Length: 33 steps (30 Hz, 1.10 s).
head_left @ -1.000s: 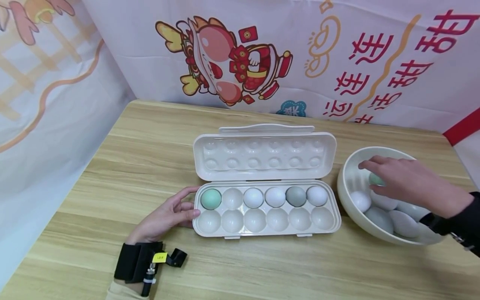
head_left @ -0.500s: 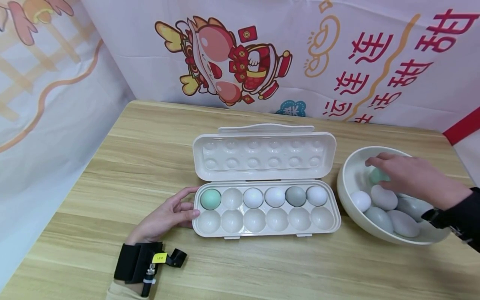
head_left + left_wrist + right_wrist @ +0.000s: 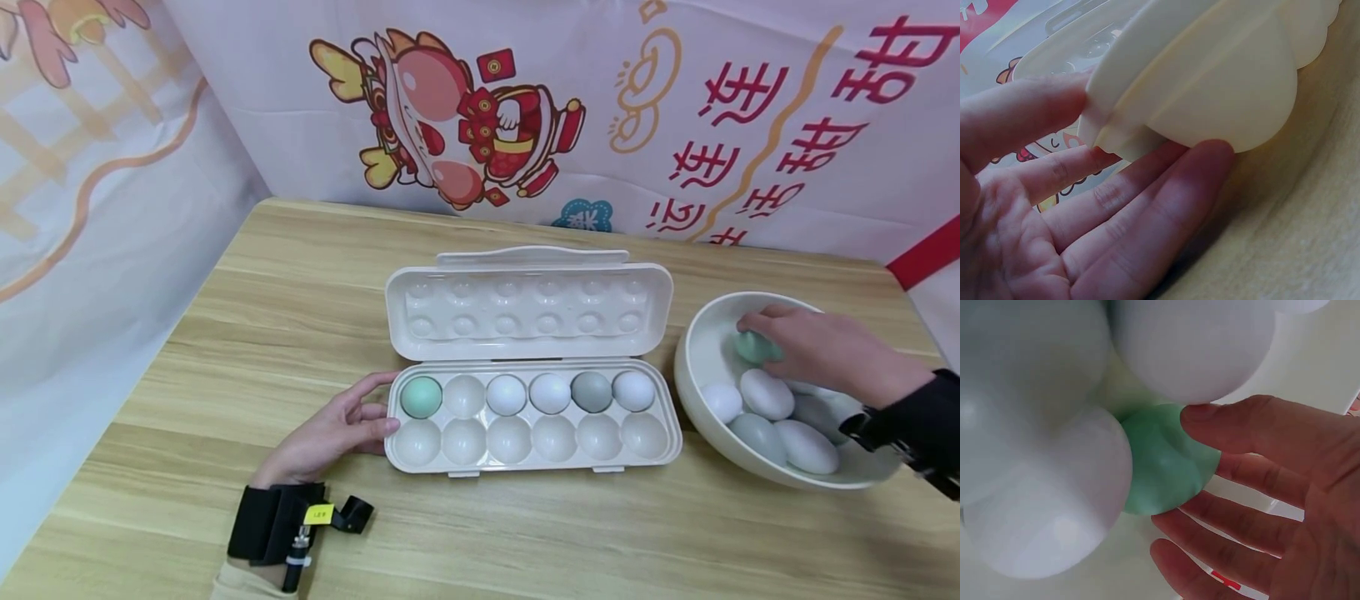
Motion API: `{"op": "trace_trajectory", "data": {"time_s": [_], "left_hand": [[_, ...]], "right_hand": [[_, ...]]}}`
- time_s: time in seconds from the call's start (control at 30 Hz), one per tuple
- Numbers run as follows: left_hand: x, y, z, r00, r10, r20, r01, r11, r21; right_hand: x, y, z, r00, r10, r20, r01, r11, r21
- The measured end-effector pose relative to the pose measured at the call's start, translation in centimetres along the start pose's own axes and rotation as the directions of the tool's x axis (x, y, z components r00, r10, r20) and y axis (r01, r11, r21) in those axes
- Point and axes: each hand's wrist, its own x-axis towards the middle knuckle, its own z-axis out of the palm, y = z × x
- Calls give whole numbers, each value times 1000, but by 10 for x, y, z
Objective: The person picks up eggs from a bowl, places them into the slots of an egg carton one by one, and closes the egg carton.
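My left hand [image 3: 337, 429] grips the left end of a white plastic egg carton [image 3: 510, 439]. In the left wrist view its thumb lies at the rim and its fingers reach beneath the cups. The carton's back row holds one green egg [image 3: 422, 398], a grey egg [image 3: 592, 392] and several white ones, with the second cup from the left bare; the front row is bare. Over at the right, my right hand [image 3: 832, 354] reaches into a cream bowl [image 3: 705, 346] and pinches a green egg [image 3: 1163, 465] between thumb and fingers. That egg lies among others.
White and greyish eggs [image 3: 806, 447] are heaped in the bowl beside the carton's right end. The carton's lid [image 3: 528, 312] lies folded back behind the cups. A printed cloth [image 3: 285, 83] hangs at the wooden table's [image 3: 562, 542] back edge.
My right hand has shifted slightly right within the bowl, and its fingers have closed in on the green egg. The left hand and the carton stay put.
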Motion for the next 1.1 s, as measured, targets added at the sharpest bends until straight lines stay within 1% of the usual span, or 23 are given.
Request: {"op": "trace_trajectory", "data": {"time_s": [0.17,0.23,0.37,0.57,0.77,0.93,1.1], "left_hand": [[0,0,1,1000,-1,-4,1,1000,2],[0,0,1,1000,-2,-4,2,1000,4],[1,0,1,1000,-1,-3,1,1000,5],[1,0,1,1000,6,0,-6,1000,4],[0,0,1,1000,4,1,-4,1000,0],[-1,1,0,1000,-7,-7,7,1000,-3],[-1,1,0,1000,-5,-5,5,1000,-4]], "right_hand": [[5,1,2,999,-54,-7,54,998,24],[8,0,3,996,-90,-14,90,996,0],[14,-2,5,992,-127,-17,126,990,-54],[16,-5,5,991,-133,-8,133,989,-65],[16,-3,4,991,-130,-12,130,991,-41],[15,-3,0,994,-112,-20,112,994,-3],[12,-5,-4,998,-66,-4,66,997,26]]}}
